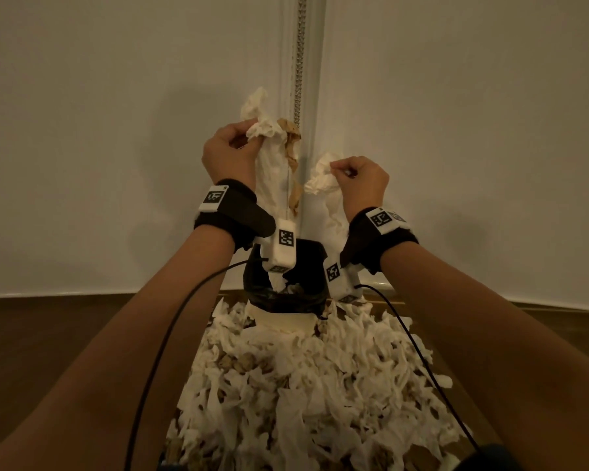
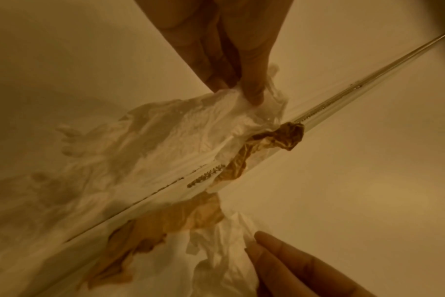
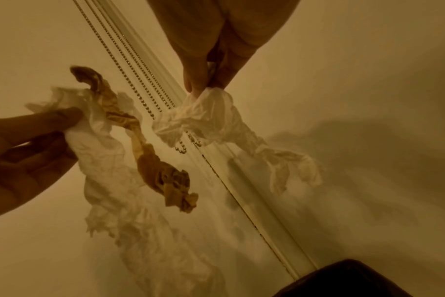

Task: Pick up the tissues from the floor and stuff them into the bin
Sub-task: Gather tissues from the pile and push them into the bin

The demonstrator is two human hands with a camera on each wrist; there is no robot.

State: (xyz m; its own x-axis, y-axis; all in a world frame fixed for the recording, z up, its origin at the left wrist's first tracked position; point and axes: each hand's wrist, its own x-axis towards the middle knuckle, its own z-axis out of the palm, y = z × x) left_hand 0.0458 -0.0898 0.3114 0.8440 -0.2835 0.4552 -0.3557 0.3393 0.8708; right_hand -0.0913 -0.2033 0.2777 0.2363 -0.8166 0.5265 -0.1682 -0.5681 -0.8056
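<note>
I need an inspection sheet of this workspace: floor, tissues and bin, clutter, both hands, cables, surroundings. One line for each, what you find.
Surface: dark wooden floor, mostly buried under tissues in front of the person.
Job's things: large tissue pile on the floor; bin with black liner behind the pile, tissues inside.
Clutter: nothing seen apart from the tissues.
Hands: left hand pinches a long white tissue with a brown tissue hanging beside it; right hand pinches another white tissue; both raised above the bin.
Cables: two black cables run from the wrist cameras across the pile.
Surroundings: white walls; bead chain hanging in the corner.
</note>
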